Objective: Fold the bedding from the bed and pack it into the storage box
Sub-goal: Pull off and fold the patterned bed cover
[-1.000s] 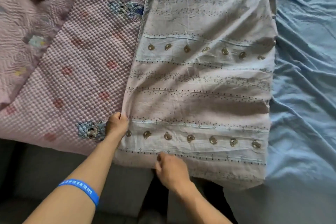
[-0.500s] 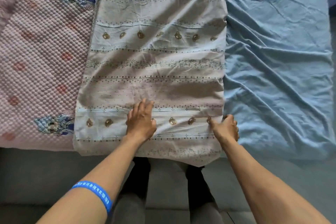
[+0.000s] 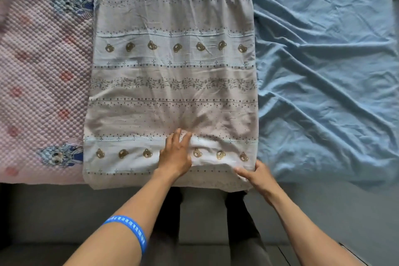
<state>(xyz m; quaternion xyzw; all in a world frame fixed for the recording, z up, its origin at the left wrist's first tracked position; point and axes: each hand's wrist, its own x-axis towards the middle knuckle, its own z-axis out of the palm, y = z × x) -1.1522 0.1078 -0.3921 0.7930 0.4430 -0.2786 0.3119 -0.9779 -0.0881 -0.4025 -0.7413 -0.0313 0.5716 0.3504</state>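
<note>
Two hands on crinkled bear-print sheet (image 3: 172, 84), left hand (image 3: 175, 157) flat, right hand (image 3: 260, 176) pinching corner.

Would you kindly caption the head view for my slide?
Left hand presses the folded bear-print sheet flat while right hand grips its corner.

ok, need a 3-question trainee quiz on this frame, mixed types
1. True or false: the left hand lies flat on the bear-print sheet.
2. What does the right hand hold?
A. the pink quilt
B. the bear-print sheet's near right corner
C. the blue bedsheet
3. Fill in: the blue wristband is on the ___ forearm.

Key: 1 true; 2 B; 3 left.
</note>
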